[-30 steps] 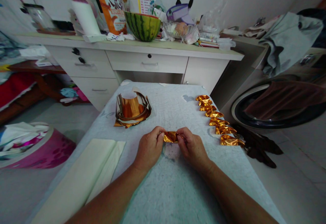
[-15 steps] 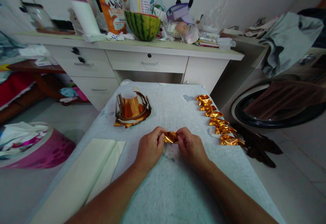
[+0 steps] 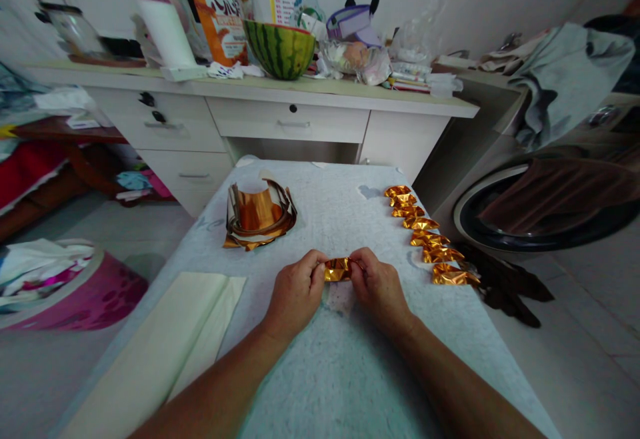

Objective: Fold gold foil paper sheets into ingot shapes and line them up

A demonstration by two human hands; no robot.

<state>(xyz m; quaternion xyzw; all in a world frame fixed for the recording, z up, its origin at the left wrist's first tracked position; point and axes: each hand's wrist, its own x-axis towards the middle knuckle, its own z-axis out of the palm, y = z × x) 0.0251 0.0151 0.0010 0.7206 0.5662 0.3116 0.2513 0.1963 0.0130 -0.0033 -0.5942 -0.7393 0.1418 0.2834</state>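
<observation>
A small shiny gold foil piece is stretched between my two hands over the middle of the cloth-covered table. My left hand pinches its left end, and my right hand pinches its right end. Several folded gold foil pieces lie in a slanting row along the table's right side. Toward the back left sits a curled stack of gold foil sheets. Folded cream paper lies flat at the left, partly under my left forearm.
Behind the table stands a white cabinet bearing a watermelon half, an orange bag and plastic bags. A washing machine is at the right. A pink bin stands on the left floor.
Both hands have shifted very slightly to the right, with the foil piece still held between them. The other foil pieces and the paper lie as before.
</observation>
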